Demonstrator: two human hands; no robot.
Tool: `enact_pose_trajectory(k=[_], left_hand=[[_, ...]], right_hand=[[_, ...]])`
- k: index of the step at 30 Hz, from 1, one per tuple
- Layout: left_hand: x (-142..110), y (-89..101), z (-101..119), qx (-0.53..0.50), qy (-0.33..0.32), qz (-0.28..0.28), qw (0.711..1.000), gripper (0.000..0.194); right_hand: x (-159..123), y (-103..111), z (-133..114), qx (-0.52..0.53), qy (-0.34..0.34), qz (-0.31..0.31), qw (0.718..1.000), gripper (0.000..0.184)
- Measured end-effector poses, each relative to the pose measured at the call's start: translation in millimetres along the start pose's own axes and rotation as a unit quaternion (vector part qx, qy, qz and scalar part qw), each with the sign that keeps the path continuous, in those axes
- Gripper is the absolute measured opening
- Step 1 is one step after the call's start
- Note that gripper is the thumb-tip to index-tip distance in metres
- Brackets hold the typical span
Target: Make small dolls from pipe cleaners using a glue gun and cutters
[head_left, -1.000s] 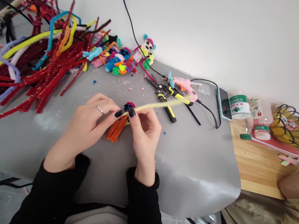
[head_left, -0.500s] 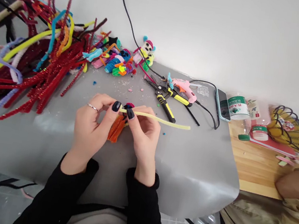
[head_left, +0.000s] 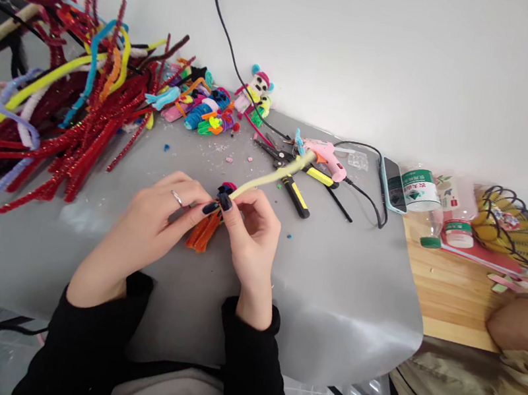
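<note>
"Where does the pale yellow pipe cleaner point(head_left: 272, 176) run from the pinch?"

"Away from the person and to the right. Its long axis slants outward from the fingertips, and the far end shows against the pink glue gun point(head_left: 334, 160)."

"Which hand is nearer that loose length?"

"The right hand point(head_left: 257, 230). Its thumb and fingers are clamped on the strip, and the free part leaves just past them."

"And the left hand point(head_left: 161, 216)?"

"Thumb and finger are together just beside the right thumb, seemingly pinching the strip's inner end. Whether they also hold the figure, I can't tell; the fingers hide it."

"Where is the orange figure point(head_left: 202, 236)?"

"Right at the grip, between the hands. Its orange strands point from the fingertips toward the person, slightly left, so the left thumb is closer. A dark and magenta top pokes out on the far side."

"So strip and strands run opposite ways?"

"Roughly. The pliers point(head_left: 297, 197) lie beyond the right hand, and the red pipe cleaners point(head_left: 99, 131) well left of the pinch."
</note>
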State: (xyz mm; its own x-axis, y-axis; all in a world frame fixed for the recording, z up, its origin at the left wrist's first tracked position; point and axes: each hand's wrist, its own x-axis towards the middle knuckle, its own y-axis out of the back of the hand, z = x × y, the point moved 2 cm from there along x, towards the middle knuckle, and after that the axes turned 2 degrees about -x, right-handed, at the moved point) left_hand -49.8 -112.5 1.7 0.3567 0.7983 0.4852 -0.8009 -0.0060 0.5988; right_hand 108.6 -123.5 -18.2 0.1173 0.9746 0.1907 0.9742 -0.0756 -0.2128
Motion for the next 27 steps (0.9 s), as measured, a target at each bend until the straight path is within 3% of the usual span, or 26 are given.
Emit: enact_pose_trajectory(k=[3,7,14,21,27], left_hand=[[0,0.5,3,-0.025,0.058,0.053,0.997,0.021],[1,-6.7,6,-0.068,0.091,0.056,0.992,0.026],[2,-17.2,5,-0.098,0.075,0.052,0.991,0.012],[2,-16.8,8,-0.063,0.041,0.054,0.996,0.016],[6,-15.1,11,-0.035,-0.027,-0.032,0.999,0.022]], right_hand=[[1,1,1,0.043,-0.022,0.020,0.999,0.014],[3,3,3,0.116,-0.030,0.019,0.993,0.018],[3,5,5,0.107,-0.035,0.023,0.993,0.014],[0,5,4,0.062,-0.048,0.012,0.997,0.018],[1,4,-1,0.015,-0.024,0.031,0.999,0.026]])
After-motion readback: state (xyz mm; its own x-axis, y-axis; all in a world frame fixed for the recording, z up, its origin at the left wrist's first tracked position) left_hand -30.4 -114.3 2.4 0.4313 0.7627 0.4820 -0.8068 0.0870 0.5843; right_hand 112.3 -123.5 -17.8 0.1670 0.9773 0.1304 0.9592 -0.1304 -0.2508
